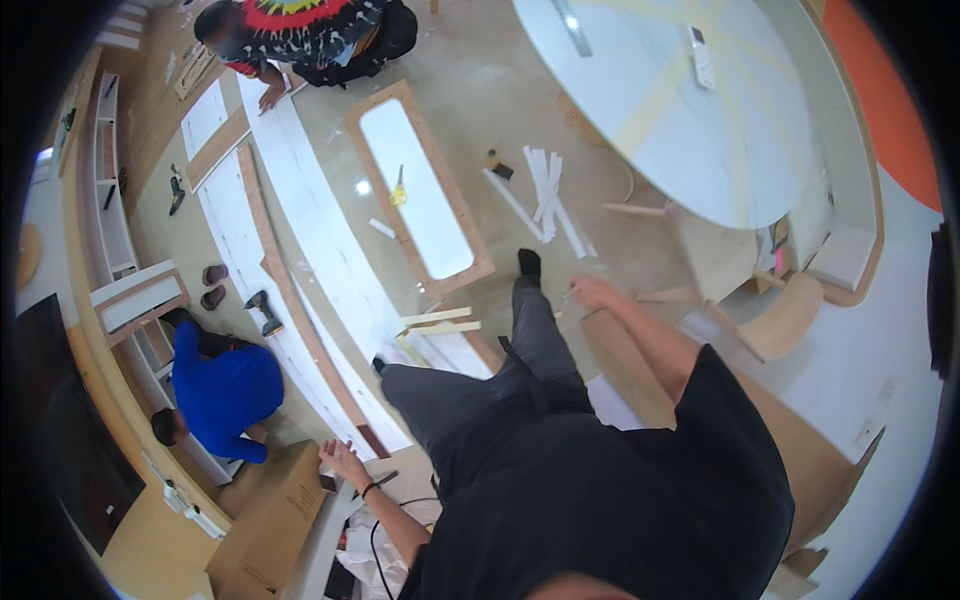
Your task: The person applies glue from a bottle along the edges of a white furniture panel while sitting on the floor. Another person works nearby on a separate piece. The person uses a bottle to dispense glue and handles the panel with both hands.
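My left hand (pixel 345 464) is low on the left, beside a large brown cardboard box (pixel 265 530). Its fingers are apart, and nothing shows in them. At mid-right, my right hand (pixel 591 293) hangs over the floor near my foot. Those fingers are curled closed; whatever they hold, if anything, is too small to make out. Long white panels (pixel 300 185) with brown edging lie on the floor ahead of my left side. Past my feet lies a wood-framed white panel (pixel 415 190) bearing yellow-handled scissors (pixel 399 192). Pale wooden strips (pixel 438 322) lie near my legs.
A person in blue (pixel 228 390) crouches at the left by a power drill (pixel 264 313). Another in a tie-dye shirt (pixel 310 35) bends over the panels' far end. White strips (pixel 545 190) lie on the floor. A round table (pixel 650 100) and wooden chair (pixel 785 320) stand right.
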Demonstrator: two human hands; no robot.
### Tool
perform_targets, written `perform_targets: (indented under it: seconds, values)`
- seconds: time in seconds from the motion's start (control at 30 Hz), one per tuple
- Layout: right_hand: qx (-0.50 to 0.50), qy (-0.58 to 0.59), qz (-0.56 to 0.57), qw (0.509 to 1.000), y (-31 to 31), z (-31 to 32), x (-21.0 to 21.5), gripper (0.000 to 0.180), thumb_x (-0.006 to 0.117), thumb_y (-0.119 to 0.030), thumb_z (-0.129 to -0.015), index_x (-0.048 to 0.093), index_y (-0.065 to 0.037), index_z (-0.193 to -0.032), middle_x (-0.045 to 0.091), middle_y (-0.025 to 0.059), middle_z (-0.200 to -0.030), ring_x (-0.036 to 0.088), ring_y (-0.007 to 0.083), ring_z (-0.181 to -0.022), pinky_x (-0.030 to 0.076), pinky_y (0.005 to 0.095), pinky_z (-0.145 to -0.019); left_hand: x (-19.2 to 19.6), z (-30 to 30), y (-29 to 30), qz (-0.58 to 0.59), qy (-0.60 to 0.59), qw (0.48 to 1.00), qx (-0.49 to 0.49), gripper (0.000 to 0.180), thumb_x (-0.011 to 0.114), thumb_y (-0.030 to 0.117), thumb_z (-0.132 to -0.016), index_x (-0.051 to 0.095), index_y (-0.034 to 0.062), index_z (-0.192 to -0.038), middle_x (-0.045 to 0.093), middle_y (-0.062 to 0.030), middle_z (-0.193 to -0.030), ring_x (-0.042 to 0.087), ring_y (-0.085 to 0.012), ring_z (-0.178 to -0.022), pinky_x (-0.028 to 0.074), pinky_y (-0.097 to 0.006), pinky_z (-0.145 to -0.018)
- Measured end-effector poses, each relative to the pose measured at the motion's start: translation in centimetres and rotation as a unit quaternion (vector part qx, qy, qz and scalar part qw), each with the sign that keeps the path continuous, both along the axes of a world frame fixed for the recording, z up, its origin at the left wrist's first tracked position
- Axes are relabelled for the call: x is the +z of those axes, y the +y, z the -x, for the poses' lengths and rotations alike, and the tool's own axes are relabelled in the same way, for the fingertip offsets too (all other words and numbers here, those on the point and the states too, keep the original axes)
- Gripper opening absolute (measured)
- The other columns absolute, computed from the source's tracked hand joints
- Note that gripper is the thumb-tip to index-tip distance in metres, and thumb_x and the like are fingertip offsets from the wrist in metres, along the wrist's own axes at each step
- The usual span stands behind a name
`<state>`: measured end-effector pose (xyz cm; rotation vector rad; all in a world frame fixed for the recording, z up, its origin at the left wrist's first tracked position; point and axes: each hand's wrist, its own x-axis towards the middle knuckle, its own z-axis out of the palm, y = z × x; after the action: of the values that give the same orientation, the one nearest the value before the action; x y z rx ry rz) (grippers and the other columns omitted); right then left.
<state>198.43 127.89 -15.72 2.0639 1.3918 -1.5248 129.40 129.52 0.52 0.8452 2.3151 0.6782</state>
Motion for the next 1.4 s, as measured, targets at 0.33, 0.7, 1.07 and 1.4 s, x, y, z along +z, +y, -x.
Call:
perform_targets:
  seconds: [0.33, 0.7, 1.07, 1.4]
  values:
    - [0.171, -0.054, 0.143, 0.973, -4.6, 4.3, 7.6, 0.058, 0.043, -0.055, -0.105, 0.071, -0.006, -0.114, 0.071, 0.0188, -0.121, 0.068, 0.0376, -0.113, 0.052, 0.0517, -0.098, 0.7, -24.7, 5.3, 0.164, -0.158, 0.941, -0.252, 0.043, 0.048, 0.041, -0.11, 0.063, 0.0021, -0.1, 0.052, -0.0012, -0.083, 0.049, -0.0157, -0.075, 0.044, -0.034, -0.068]
    - [0.306, 0.051, 0.154, 0.938, -4.0, -2.8, 9.3, 0.039, 0.052, -0.035, -0.102, 0.071, -0.003, -0.114, 0.071, 0.0243, -0.111, 0.067, 0.0433, -0.108, 0.052, 0.0521, -0.094, -2.9, -37.5, -12.4, 0.324, -0.135, 0.833, -0.428, 0.044, 0.04, 0.039, -0.108, 0.061, 0.0014, -0.102, 0.068, -0.0295, -0.104, 0.065, -0.0501, -0.101, 0.05, -0.059, -0.086]
    - [0.316, 0.142, 0.263, 0.9, 6.0, -2.6, 9.7, 0.037, 0.055, -0.039, -0.103, 0.069, -0.006, -0.106, 0.074, 0.0176, -0.084, 0.073, 0.0331, -0.078, 0.057, 0.0452, -0.071, -8.6, -32.4, -11.2, 0.395, -0.23, 0.762, -0.459, 0.044, 0.053, 0.044, -0.102, 0.07, 0.004, -0.103, 0.071, -0.0255, -0.101, 0.067, -0.0458, -0.101, 0.052, -0.054, -0.085]
    - [-0.517, 0.164, 0.108, 0.833, 23.1, -8.6, -34.4, 0.048, 0.048, -0.047, -0.105, 0.038, -0.01, -0.133, 0.066, 0.0177, -0.118, 0.069, 0.0274, -0.094, 0.055, 0.0388, -0.081, -32.8, -27.6, 23.6, -0.045, 0.004, 0.984, -0.174, 0.043, 0.052, 0.029, -0.108, 0.052, -0.003, -0.137, 0.066, -0.025, -0.119, 0.067, -0.0376, -0.106, 0.052, -0.044, -0.092]
